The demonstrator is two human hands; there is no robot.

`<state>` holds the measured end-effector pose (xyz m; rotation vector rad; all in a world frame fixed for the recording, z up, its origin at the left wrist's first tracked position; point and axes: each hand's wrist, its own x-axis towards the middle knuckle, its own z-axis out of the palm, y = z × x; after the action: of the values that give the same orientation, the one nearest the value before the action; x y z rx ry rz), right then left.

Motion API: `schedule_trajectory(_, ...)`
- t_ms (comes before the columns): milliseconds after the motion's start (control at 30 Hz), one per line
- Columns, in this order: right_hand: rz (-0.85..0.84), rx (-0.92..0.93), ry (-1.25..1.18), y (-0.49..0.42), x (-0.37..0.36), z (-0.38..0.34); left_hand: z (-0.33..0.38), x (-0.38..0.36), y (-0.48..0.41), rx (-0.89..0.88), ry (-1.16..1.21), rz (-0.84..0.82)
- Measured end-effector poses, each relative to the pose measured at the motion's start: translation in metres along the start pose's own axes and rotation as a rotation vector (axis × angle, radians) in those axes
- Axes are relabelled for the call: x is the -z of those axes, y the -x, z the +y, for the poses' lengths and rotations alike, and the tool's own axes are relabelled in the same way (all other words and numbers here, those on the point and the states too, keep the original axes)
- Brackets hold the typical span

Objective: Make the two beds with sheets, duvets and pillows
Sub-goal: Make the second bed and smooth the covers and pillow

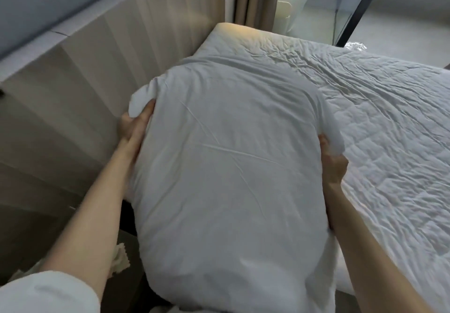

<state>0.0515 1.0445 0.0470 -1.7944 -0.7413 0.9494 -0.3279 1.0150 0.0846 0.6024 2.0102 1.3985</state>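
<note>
Over bed (379, 122) edge by headboard (109, 64) | pillow (231, 154) at centre | left hand (134, 127) fingers grip its 9 o'clock edge | right hand (332, 161) fingers grip its 3 o'clock edge

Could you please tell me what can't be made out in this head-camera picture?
Head view: fingers of the left hand and right hand, partly behind the pillow.
Head view: the bed under the pillow, covered by it.
Head view: the bed's foot, cut by the right edge.
The second bed: outside the frame.
</note>
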Motion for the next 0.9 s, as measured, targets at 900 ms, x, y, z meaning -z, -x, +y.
schedule_trajectory(900,-0.528,-0.108,0.453,-0.255,-0.416,-0.018,0.059,-0.163,-0.453,-0.079,-0.561,-0.498)
